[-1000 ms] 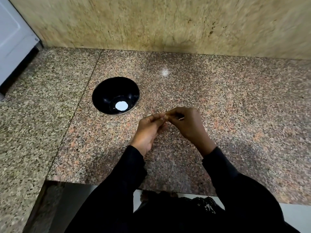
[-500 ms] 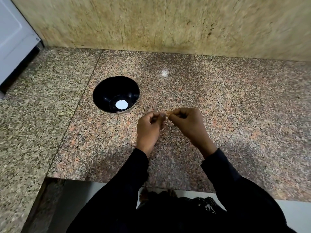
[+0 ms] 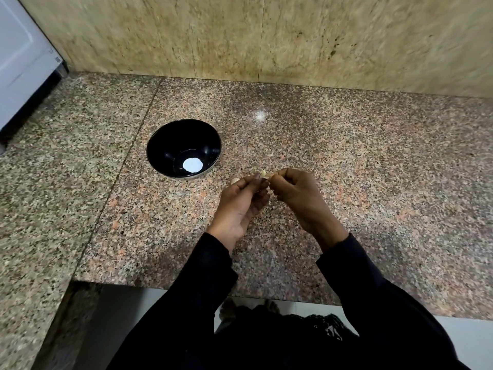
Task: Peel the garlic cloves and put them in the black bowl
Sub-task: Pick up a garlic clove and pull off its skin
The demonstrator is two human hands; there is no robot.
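Note:
A small pale garlic clove [image 3: 263,173] sits between my fingertips above the granite counter. My left hand [image 3: 241,206] holds it from the left with thumb and fingers. My right hand [image 3: 296,194] pinches its right end, fingers curled. A second pale bit [image 3: 234,181] shows by my left fingertips; I cannot tell whether it is clove or skin. The black bowl [image 3: 165,145] stands on the counter to the left of my hands, with only a round white glare spot showing at its bottom.
The speckled granite counter [image 3: 373,169] runs to a beige stone wall [image 3: 266,36] at the back. A white appliance [image 3: 18,57] stands at the far left. The counter's front edge and floor lie below my arms.
Both hands have stayed together on the clove. My left hand has turned so that its palm and fingers face up more, and the clove now shows above the fingertips.

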